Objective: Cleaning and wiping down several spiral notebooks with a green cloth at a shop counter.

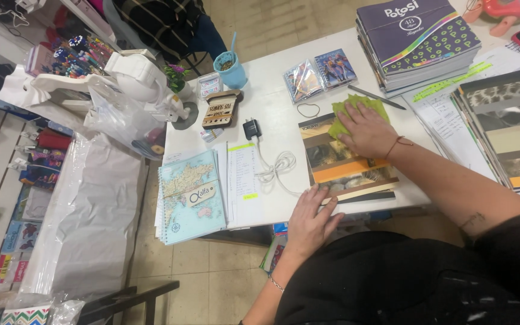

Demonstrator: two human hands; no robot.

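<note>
My right hand (368, 129) lies flat on a green cloth (356, 111), pressing it onto the cover of a notebook (344, 168) with brown and orange bands. That notebook rests on the white table (272, 84) near its front edge. My left hand (309, 219) lies palm down with fingers spread at the notebook's near left corner, on the table edge. A thin cord bracelet circles my right wrist.
A map-covered spiral notebook (191, 195) and a paper list (245, 180) lie to the left. A black charger with white cable (266, 156) sits beside them. A notebook stack (416, 42), a pencil (375, 96), card packs (320, 75) and a blue cup (231, 71) stand further back.
</note>
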